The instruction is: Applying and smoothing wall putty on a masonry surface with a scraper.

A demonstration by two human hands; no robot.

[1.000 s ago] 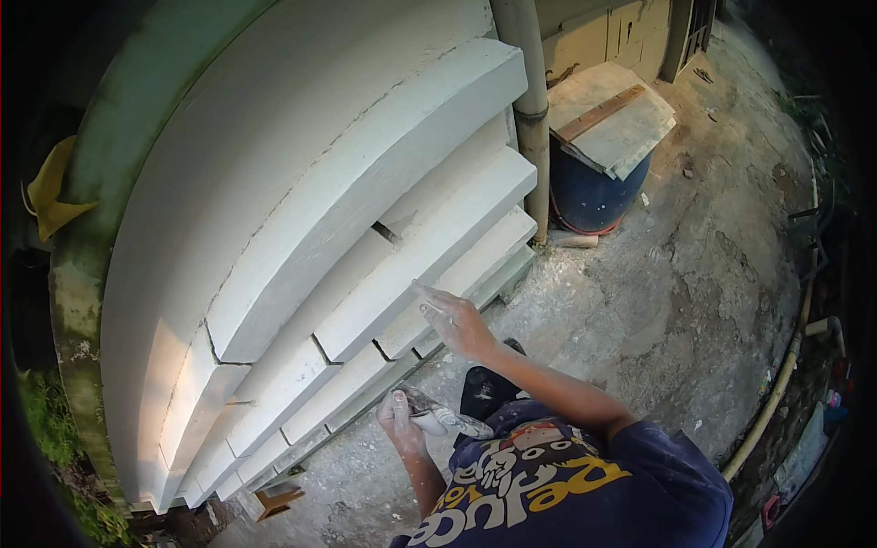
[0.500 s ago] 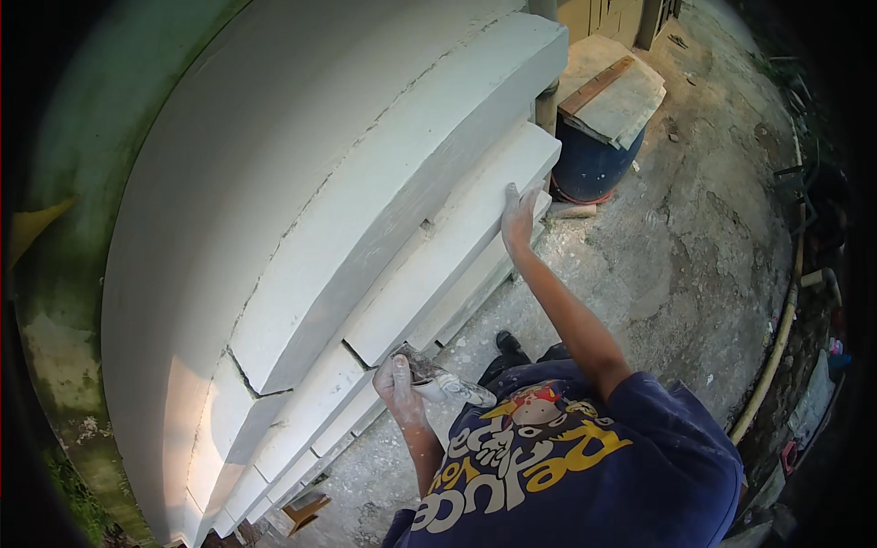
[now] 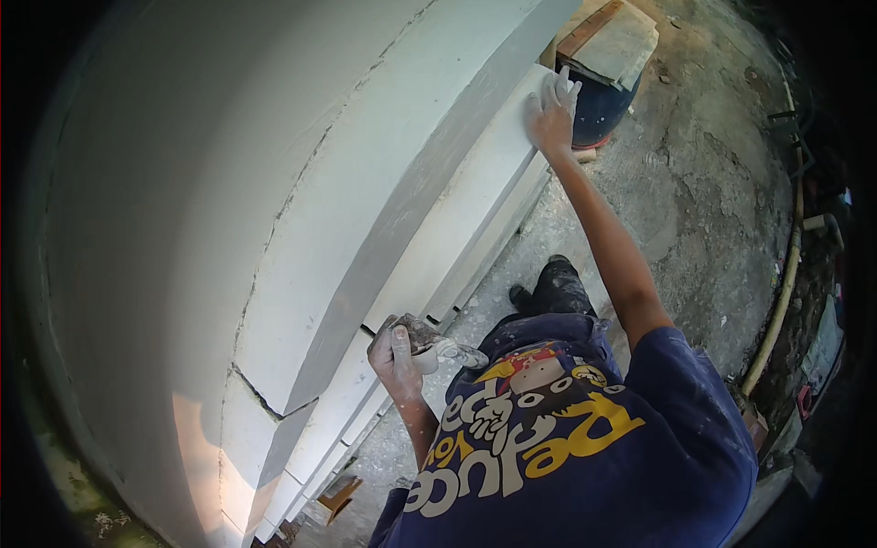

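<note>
My right hand (image 3: 554, 119) rests with fingers spread on the upper end of a white stepped ledge (image 3: 484, 192), beside a blue barrel. Lower down, my left hand (image 3: 395, 363) is closed round a dark, paste-smeared flat scraper (image 3: 416, 336); a whitish, smeared object (image 3: 452, 354) is bunched with it, too small to make out. A thick curved white band (image 3: 365, 228) runs above the ledge, with a thin crack along it and a wider gap near its lower end. Both hands are dusted white.
The blue barrel (image 3: 603, 114) carries a board lid (image 3: 621, 46) with a wooden strip. A mottled concrete floor (image 3: 685, 228) lies at right, bordered by a yellowish pipe (image 3: 781, 320) and debris. My legs (image 3: 553, 292) are below me. A brown wooden piece (image 3: 338, 498) lies at bottom left.
My right hand has moved up and away along the ledge to its upper end, fingers now spread. My left hand, still holding the scraper, has risen, and my view has shifted closer to the white wall.
</note>
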